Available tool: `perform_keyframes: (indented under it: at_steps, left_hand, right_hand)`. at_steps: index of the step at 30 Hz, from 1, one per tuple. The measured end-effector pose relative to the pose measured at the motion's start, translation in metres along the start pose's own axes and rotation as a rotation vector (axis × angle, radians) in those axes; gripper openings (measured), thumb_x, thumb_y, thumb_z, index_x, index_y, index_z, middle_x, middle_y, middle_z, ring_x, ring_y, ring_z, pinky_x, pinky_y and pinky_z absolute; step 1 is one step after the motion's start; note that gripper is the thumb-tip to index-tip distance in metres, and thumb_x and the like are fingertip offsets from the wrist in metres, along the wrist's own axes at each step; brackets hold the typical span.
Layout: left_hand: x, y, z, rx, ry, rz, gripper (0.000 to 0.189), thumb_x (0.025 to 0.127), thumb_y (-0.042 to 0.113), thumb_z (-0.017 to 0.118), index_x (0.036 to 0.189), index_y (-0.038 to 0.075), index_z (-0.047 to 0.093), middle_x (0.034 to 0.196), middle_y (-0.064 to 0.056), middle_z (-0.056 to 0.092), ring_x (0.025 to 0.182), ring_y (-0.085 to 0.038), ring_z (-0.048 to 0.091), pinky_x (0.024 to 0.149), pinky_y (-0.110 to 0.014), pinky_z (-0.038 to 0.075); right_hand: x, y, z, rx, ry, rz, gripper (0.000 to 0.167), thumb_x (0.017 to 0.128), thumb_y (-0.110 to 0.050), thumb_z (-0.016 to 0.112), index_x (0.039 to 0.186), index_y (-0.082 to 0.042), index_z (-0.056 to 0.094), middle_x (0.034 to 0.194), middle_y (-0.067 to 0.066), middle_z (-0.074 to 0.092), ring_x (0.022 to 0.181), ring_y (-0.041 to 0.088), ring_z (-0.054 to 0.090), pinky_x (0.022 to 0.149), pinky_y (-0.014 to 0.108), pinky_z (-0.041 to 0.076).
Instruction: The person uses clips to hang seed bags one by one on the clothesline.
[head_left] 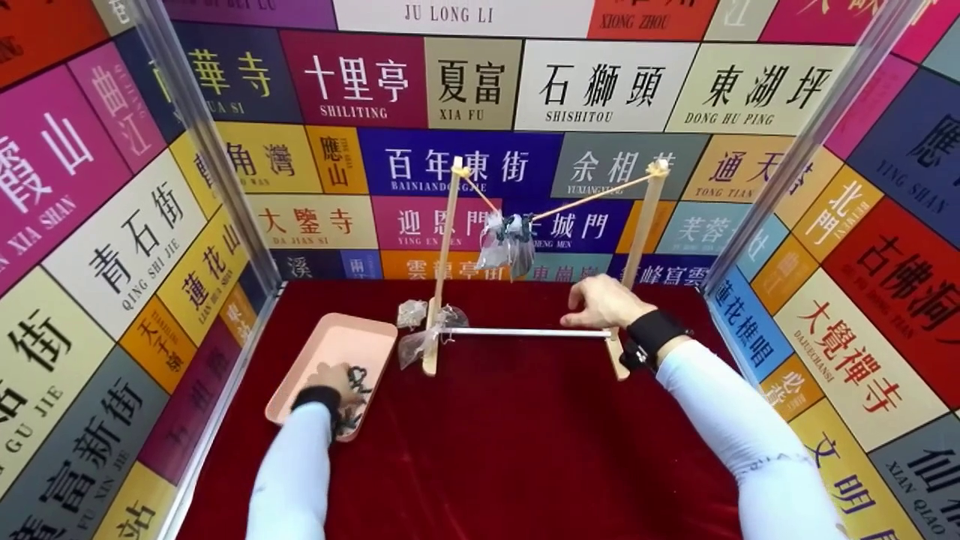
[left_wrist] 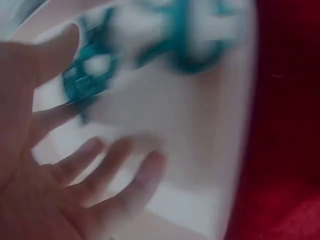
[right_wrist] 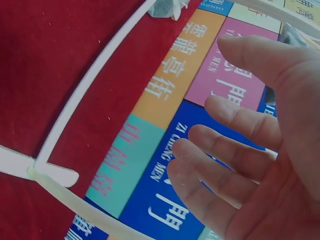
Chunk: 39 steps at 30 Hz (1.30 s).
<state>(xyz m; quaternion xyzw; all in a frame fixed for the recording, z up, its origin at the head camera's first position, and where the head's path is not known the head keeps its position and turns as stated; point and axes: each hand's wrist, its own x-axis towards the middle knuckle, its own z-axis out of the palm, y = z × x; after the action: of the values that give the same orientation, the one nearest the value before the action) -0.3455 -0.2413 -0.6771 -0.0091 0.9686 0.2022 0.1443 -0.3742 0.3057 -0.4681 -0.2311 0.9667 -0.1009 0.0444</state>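
Note:
In the left wrist view, my left hand (left_wrist: pixel 75 185) is inside the pink tray (head_left: pixel 330 330), with a teal plastic clip (left_wrist: pixel 82 82) between its thumb and index finger. The other fingers are spread over the tray floor. A second teal clip (left_wrist: pixel 192 60), blurred, lies farther along the tray. My right hand (head_left: pixel 604 300) is raised beside the right post (head_left: pixel 645 225) of a wooden frame, its fingers relaxed and holding nothing. Clear plastic bags (head_left: pixel 506 247) hang bunched at the low point of the string (head_left: pixel 592 196) between the posts, with dark clips at their tops.
Near the foot of the left post (head_left: pixel 442 262) lie crumpled clear bags (head_left: pixel 412 349). A white crossbar (head_left: pixel 525 332) joins the posts low down. Red cloth (head_left: pixel 510 435) covers the table, and sign-printed panels (head_left: pixel 472 161) enclose it.

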Motion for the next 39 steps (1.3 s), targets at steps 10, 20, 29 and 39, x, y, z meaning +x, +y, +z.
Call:
perform_keyframes:
  at_steps: [10,20,29,39]
  left_hand:
    - [-0.023,0.024,0.006,0.000,0.130,-0.036,0.060,0.089,0.032,0.088,0.130,-0.006,0.067,0.125,-0.038,0.069,0.111,-0.057,0.073,0.097,-0.064,0.064]
    - [-0.026,0.026,0.007,-0.032,0.179,-0.185,0.045,0.097,0.024,0.068,0.124,-0.013,0.068,0.123,-0.041,0.073,0.112,-0.053,0.077,0.091,-0.065,0.066]
    - [-0.028,0.022,0.007,-0.008,0.195,-0.151,0.032,0.096,0.016,0.067,0.114,-0.007,0.078,0.118,-0.040,0.076,0.106,-0.052,0.078,0.086,-0.065,0.066]
    - [-0.029,0.024,-0.004,-0.057,0.349,-0.081,0.021,0.101,0.009,0.064,0.108,-0.004,0.078,0.113,-0.034,0.080,0.104,-0.054,0.079,0.083,-0.068,0.065]
  right_hand:
    - [-0.010,-0.001,0.022,0.015,-0.066,0.054,0.037,0.093,-0.045,0.087,0.103,-0.010,0.083,0.107,0.013,0.084,0.103,0.036,0.076,0.093,0.053,0.063]
    - [-0.013,-0.003,0.023,-0.012,-0.079,0.059,0.034,0.092,-0.044,0.089,0.097,-0.011,0.083,0.103,0.012,0.085,0.098,0.032,0.075,0.088,0.049,0.063]
    - [-0.019,-0.005,0.032,-0.007,-0.092,0.053,0.033,0.091,-0.044,0.089,0.098,-0.011,0.084,0.106,0.014,0.084,0.101,0.033,0.075,0.091,0.051,0.063]
    - [-0.023,-0.011,0.039,0.006,-0.074,0.038,0.032,0.092,-0.043,0.088,0.098,-0.011,0.085,0.108,0.013,0.086,0.117,0.044,0.071,0.114,0.060,0.052]
